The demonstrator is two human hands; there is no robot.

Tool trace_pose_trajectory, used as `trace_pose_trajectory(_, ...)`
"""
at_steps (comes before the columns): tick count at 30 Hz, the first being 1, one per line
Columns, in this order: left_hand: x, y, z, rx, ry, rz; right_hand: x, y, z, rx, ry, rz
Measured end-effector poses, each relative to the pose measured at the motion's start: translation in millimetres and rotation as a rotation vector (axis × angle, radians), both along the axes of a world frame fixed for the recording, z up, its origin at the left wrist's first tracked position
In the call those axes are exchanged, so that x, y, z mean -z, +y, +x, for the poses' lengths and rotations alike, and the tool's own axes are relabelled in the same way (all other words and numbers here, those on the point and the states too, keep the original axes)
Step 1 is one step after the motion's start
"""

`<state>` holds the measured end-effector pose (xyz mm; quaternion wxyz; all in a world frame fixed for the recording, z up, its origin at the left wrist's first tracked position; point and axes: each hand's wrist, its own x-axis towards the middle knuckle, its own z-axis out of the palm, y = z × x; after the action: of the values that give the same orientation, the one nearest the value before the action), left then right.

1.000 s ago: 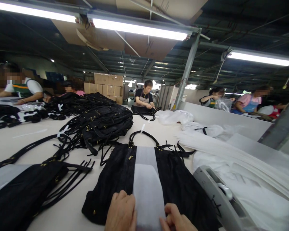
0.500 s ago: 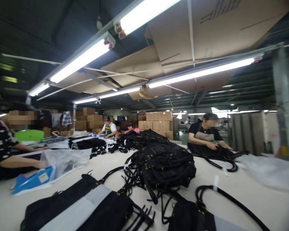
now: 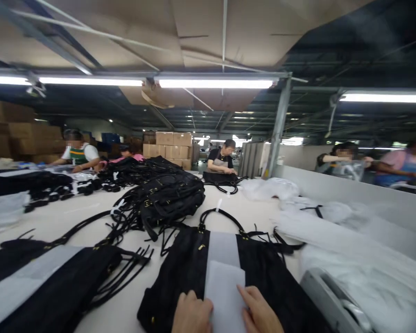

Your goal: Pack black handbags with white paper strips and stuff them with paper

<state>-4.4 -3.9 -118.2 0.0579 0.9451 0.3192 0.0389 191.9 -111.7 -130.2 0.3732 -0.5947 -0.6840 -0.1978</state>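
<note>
A black handbag (image 3: pixel 183 273) lies flat on the table in front of me, handles pointing away. A white strip of thin sheet (image 3: pixel 223 273) runs down its middle. My left hand (image 3: pixel 192 314) rests palm down on the bag at the strip's left edge, fingers together. My right hand (image 3: pixel 258 312) lies on the strip's right edge with the fingers stretched forward. Only the upper parts of both hands show above the bottom edge.
Another black bag with a white strip (image 3: pixel 45 282) lies at the left. A heap of black bags (image 3: pixel 162 194) sits further back. White wrapping sheets (image 3: pixel 343 249) pile at the right beside a grey device (image 3: pixel 327 296). Several people work around the table (image 3: pixel 90 217); cardboard boxes (image 3: pixel 168 143) stand behind.
The view swung left and up half a second ago, then returned to the bag. The white strip now shows a folded lower end; both hands again rest at its edges.
</note>
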Motion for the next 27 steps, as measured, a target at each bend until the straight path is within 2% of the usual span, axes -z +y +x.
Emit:
trace_pose_trajectory(2,2.3,0.6,0.2,-0.003,0.001,0.012,-5.4,1.6,-8.2,0.099,0.066,-0.026)
trace_pose_trajectory(4,-2.0,2.7,-3.3,0.0,-0.009,0.024,-11.2,6.2,-17.6,0.136,0.119,-0.042)
trace_pose_trajectory(13,-44.3,-13.2,-19.0,-0.011,0.0,-0.123,-22.3,4.8,-21.0,0.176,0.328,-0.37)
trace_pose_trajectory(18,-46.9,-17.0,-17.8,-0.018,-0.001,-0.129,-22.7,6.9,-21.7,0.192,0.367,-0.429)
trace_pose_trajectory(22,-42.5,-17.7,-15.3,-0.025,0.038,-0.059,-20.1,8.8,-22.5,0.238,0.34,-0.462)
trace_pose_trajectory(24,-39.5,-15.1,-12.4,0.022,0.005,0.02,-18.4,9.9,-22.5,0.248,0.312,-0.475)
trace_pose_trajectory(27,-36.9,-7.3,-3.5,0.257,-0.022,0.038,-18.4,11.9,-22.3,0.294,0.231,-0.523)
